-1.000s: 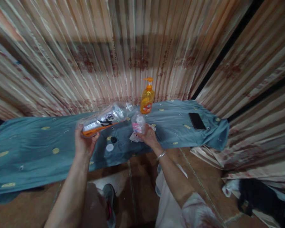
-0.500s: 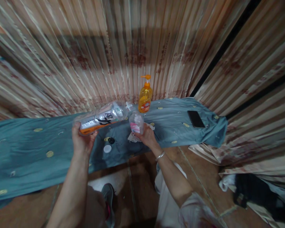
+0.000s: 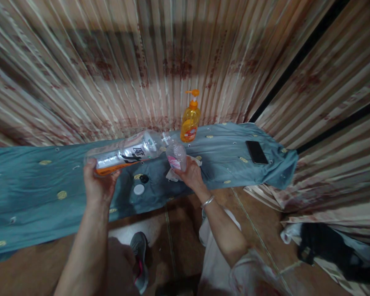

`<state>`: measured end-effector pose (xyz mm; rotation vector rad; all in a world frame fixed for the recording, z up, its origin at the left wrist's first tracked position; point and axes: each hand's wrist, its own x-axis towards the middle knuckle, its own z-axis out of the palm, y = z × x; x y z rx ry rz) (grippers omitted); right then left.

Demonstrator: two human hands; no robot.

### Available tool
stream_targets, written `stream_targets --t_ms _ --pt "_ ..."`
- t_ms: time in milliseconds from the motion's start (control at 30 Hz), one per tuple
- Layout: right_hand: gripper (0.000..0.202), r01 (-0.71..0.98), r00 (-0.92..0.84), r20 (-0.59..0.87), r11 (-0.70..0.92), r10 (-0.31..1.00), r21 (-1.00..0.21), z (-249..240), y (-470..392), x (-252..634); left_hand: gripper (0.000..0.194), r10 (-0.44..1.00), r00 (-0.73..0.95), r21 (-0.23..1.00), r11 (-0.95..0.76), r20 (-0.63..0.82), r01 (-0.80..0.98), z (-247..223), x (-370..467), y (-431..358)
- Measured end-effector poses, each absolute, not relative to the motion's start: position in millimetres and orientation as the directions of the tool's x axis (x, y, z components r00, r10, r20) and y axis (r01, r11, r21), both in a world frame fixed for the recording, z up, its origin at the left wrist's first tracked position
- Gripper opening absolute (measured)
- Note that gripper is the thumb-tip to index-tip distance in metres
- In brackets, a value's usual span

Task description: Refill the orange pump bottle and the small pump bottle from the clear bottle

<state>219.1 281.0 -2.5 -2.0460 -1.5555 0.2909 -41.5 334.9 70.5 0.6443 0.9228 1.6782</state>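
My left hand (image 3: 100, 181) is closed around the base of a large clear plastic bottle (image 3: 126, 153) with a silver and orange label. The bottle lies nearly level in the air, its uncapped neck pointing right. In my right hand (image 3: 188, 172) is a small clear bottle (image 3: 176, 155) with a pink label, tilted toward the large one. The two bottle mouths meet or nearly meet; I cannot tell whether they touch. Below them on the cloth lie a white cap (image 3: 138, 189) and a black cap (image 3: 144, 179). A crumpled tissue (image 3: 172, 176) is partly hidden behind my right hand.
An orange pump bottle (image 3: 190, 123) stands at the back of the bench, which is covered by a teal cloth (image 3: 61, 172). A black phone (image 3: 256, 152) lies to the right. Pleated curtains (image 3: 160, 61) hang behind. Dark clothing (image 3: 323, 246) is piled at the lower right.
The large bottle has shifted slightly left and levelled out. The small bottle has tipped over to the left, bringing its mouth up to the large bottle's neck.
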Motion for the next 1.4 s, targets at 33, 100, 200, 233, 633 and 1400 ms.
stream_targets --t_ms 33,100,200,233,633,1400 --pt "0.054 0.820 0.311 0.152 -0.184 0.938 -0.542 -1.4 280.7 219.0 0.052 0.954 -0.297 0.835 -0.135 -0.035 -0.533 70.0 -43.0 334.8" --pt "0.054 0.819 0.315 0.144 -0.192 0.938 -0.541 0.6 280.2 218.9 0.048 0.950 -0.310 0.843 -0.141 -0.031 -0.519 68.9 -45.5 335.0" --pt "0.052 0.821 0.318 0.134 -0.202 0.939 -0.533 1.2 279.8 218.7 0.046 0.948 -0.318 0.854 -0.152 -0.017 -0.498 67.6 -47.3 335.5" --pt "0.051 0.824 0.319 0.137 -0.203 0.938 -0.529 0.7 279.8 218.7 0.046 0.947 -0.320 0.856 -0.151 -0.018 -0.495 67.6 -47.6 335.4" --pt "0.051 0.838 0.315 0.149 -0.201 0.937 -0.506 -3.3 280.2 218.9 0.048 0.946 -0.322 0.852 -0.147 -0.026 -0.502 73.0 -43.2 333.0" --pt "0.056 0.856 0.295 0.121 -0.206 0.948 -0.475 -0.7 277.8 217.0 0.045 0.932 -0.361 0.886 -0.186 0.023 -0.424 70.2 -43.2 337.9"
